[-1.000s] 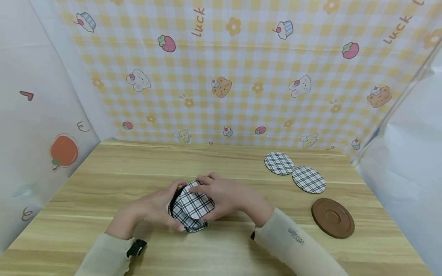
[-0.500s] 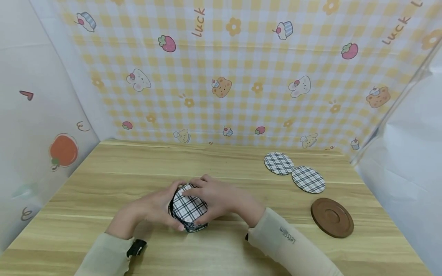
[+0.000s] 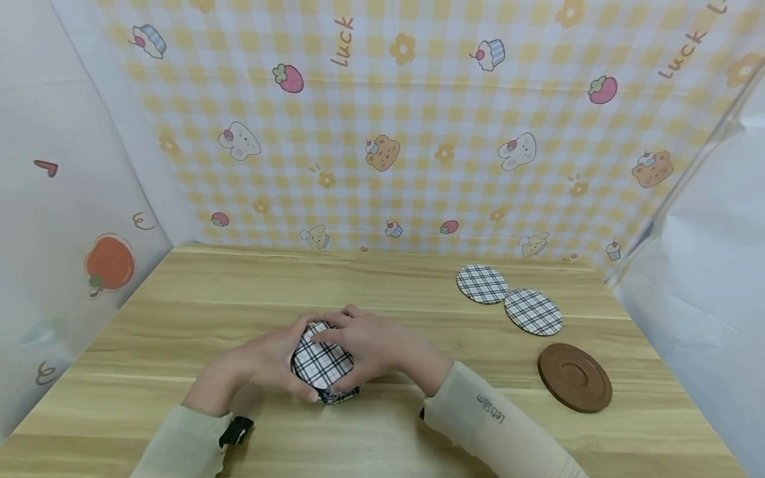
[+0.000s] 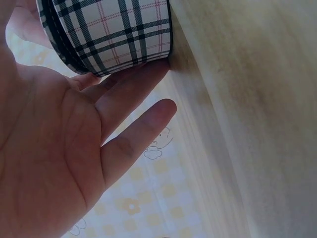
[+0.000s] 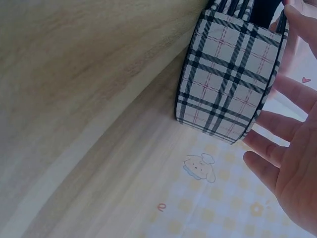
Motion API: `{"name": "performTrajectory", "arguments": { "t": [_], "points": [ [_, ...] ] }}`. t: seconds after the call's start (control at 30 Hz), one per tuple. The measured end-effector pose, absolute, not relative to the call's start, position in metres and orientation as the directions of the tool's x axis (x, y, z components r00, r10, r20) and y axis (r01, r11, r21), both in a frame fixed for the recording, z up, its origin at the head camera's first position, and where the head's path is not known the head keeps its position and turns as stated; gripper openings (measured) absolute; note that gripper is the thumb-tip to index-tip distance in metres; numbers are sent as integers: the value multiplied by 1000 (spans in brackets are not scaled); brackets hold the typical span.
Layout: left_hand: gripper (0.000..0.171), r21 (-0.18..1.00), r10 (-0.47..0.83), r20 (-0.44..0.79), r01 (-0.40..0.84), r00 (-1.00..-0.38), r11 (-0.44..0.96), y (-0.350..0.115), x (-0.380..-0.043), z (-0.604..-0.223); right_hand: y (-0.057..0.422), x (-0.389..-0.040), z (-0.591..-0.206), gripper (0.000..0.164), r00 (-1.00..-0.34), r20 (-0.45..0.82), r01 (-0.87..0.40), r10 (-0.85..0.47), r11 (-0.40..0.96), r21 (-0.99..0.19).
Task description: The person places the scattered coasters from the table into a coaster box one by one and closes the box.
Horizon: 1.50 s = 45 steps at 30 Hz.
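A black-and-white plaid coaster holder [image 5: 225,77] stands on the wooden table, drum-shaped, with stacked coaster edges showing through a gap in its side in the right wrist view. My left hand [image 3: 276,358] curves round its left side, thumb toward the front and fingers behind. On top lies a round plaid coaster [image 3: 323,364], almost lined up with the holder's rim. My right hand [image 3: 373,342] grips this coaster by its edge, thumb at the front and fingers on the far side. The holder's inside is mostly hidden by the coaster.
Two round plaid coasters, a farther one [image 3: 481,284] and a nearer one [image 3: 533,312], lie at the back right, their edges close together. A brown round coaster [image 3: 575,378] with a recessed ring lies in front of them. A checked cloth backdrop [image 3: 382,99] rises behind the table [image 3: 197,299].
My right hand has moved left and slightly down with the plaid coaster, bringing it over the holder's top. My left hand has stayed in place round the holder.
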<state>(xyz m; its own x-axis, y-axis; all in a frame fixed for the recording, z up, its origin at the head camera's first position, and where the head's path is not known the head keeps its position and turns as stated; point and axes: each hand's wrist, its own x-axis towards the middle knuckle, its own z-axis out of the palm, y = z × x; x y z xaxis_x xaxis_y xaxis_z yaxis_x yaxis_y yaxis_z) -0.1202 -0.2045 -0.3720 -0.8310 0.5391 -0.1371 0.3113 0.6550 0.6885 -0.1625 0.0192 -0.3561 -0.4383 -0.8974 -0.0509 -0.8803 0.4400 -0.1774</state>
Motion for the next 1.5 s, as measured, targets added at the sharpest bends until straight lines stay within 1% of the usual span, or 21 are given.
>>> {"name": "performTrajectory", "arguments": {
  "t": [0.27,0.53,0.73,0.83,0.97,1.37,1.5],
  "points": [
    [117,699,527,-161,281,-834,658,-204,-120,-373,19,-159,-359,81,-449,-32,-881,-893,449,-149],
    [116,681,506,-173,268,-845,681,-202,-120,-373,22,-160,-360,78,-451,-28,-880,-892,450,-149],
    [117,676,498,-178,262,-849,689,-202,-119,-372,27,-162,-362,78,-445,-21,-872,-895,438,-217],
    [116,673,491,-184,255,-852,695,-202,-119,-372,32,-164,-362,77,-461,-21,-855,-887,451,-256],
    [116,665,484,-183,254,-856,702,-202,-120,-370,43,-168,-361,74,-479,-12,-841,-878,462,-280],
    [120,656,472,-165,261,-866,708,-201,-120,-369,85,-181,-369,71,-519,22,-828,-854,496,-262],
    [120,655,463,-171,251,-870,712,-200,-119,-369,101,-185,-369,69,-548,15,-812,-837,527,-252]
  ]
}}
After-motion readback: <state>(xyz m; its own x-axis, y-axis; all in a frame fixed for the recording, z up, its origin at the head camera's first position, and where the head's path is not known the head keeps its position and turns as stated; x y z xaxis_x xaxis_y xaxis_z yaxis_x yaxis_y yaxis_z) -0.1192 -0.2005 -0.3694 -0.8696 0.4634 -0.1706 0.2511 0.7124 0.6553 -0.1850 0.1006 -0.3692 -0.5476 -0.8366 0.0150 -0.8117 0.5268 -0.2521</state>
